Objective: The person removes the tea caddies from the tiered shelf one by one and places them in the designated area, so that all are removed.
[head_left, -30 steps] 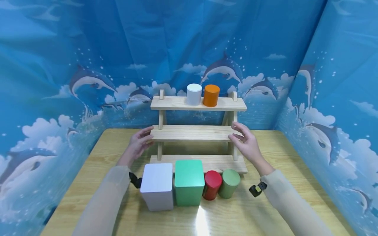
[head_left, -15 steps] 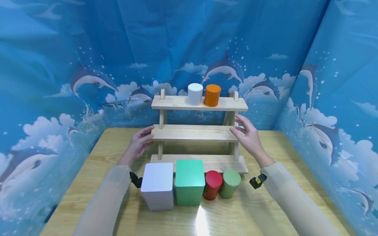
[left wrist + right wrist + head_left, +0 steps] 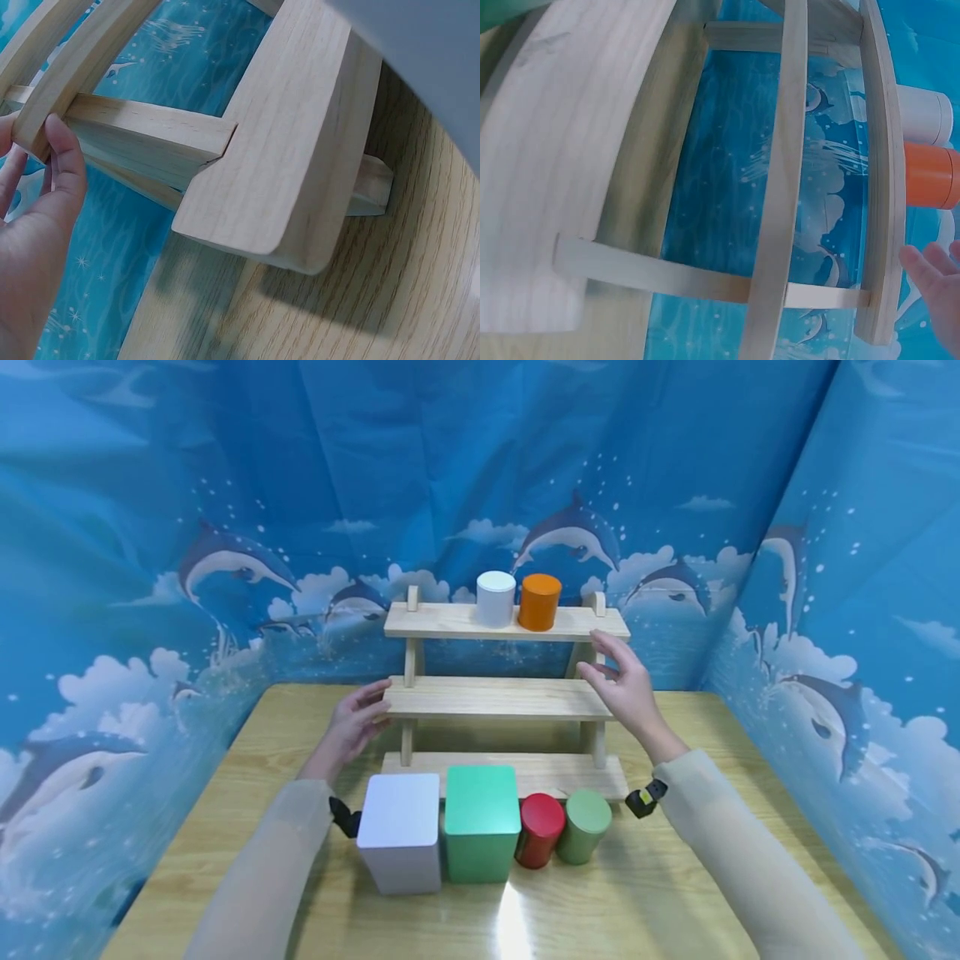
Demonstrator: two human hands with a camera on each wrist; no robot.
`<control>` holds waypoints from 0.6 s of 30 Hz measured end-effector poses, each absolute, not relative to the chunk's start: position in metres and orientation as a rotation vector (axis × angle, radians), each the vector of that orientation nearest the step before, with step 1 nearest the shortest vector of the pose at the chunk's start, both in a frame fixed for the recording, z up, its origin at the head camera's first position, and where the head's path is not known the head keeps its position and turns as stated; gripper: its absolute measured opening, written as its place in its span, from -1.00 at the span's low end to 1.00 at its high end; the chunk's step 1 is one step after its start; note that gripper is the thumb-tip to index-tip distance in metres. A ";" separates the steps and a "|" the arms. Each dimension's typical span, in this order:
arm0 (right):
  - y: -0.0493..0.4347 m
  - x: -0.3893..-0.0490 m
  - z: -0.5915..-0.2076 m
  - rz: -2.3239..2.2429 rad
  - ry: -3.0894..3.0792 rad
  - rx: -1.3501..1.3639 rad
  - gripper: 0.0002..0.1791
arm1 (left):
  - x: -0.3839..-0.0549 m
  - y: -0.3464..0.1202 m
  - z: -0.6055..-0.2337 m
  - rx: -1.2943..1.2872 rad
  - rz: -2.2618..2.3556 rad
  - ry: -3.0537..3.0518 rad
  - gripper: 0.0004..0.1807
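Observation:
A three-tier wooden display stand (image 3: 495, 697) stands near the back of the table. On its top board sit a white canister (image 3: 495, 602) and an orange canister (image 3: 539, 603). My left hand (image 3: 351, 727) pinches the left end of the middle board; the left wrist view has thumb and fingers on either side of that board end (image 3: 90, 56). Beside the stand's right side, just below the top board, is my right hand (image 3: 626, 685), fingers extended and nothing held. In the right wrist view its fingertips are close to the top board (image 3: 885, 187); contact is unclear.
In front of the stand, a white box (image 3: 401, 835), a green box (image 3: 482, 827), a red canister (image 3: 540, 831) and a light green canister (image 3: 583, 827) stand in a row on the wooden table (image 3: 420, 927). A blue dolphin-print curtain (image 3: 375, 468) encloses the back and sides.
My right hand has moved up from the right end of the middle board to near the top board. The left hand stays at the middle board's left end.

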State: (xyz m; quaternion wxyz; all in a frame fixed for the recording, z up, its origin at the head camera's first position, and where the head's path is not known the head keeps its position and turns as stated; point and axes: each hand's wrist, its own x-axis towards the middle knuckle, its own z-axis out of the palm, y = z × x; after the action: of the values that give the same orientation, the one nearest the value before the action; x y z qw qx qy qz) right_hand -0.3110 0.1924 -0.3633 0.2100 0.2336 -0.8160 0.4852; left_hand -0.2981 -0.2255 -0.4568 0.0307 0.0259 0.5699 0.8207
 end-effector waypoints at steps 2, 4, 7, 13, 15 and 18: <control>0.190 -0.314 -0.363 1.352 -2.270 0.641 -0.43 | -0.299 -0.225 -0.457 0.079 2.528 1.752 -0.43; 0.188 -0.316 -0.362 1.355 -2.270 0.630 -0.43 | -0.299 -0.225 -0.457 0.071 2.525 1.755 -0.43; 0.184 -0.320 -0.360 1.344 -2.279 0.602 -0.43 | -0.299 -0.226 -0.457 0.071 2.524 1.758 -0.43; 0.178 -0.329 -0.356 1.366 -2.251 0.592 -0.44 | -0.300 -0.226 -0.458 0.073 2.519 1.769 -0.43; 0.175 -0.332 -0.355 1.372 -2.249 0.586 -0.45 | -0.300 -0.226 -0.458 0.071 2.519 1.781 -0.43; 0.172 -0.335 -0.353 1.371 -2.256 0.571 -0.45 | -0.300 -0.226 -0.458 0.071 2.514 1.797 -0.44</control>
State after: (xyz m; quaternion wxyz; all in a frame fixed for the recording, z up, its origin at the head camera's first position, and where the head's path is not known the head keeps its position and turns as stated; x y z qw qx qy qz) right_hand -0.3351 0.1720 -0.3534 0.2184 0.2063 -0.8152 0.4952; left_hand -0.2998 -0.2256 -0.4576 0.0254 0.0229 0.5812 0.8130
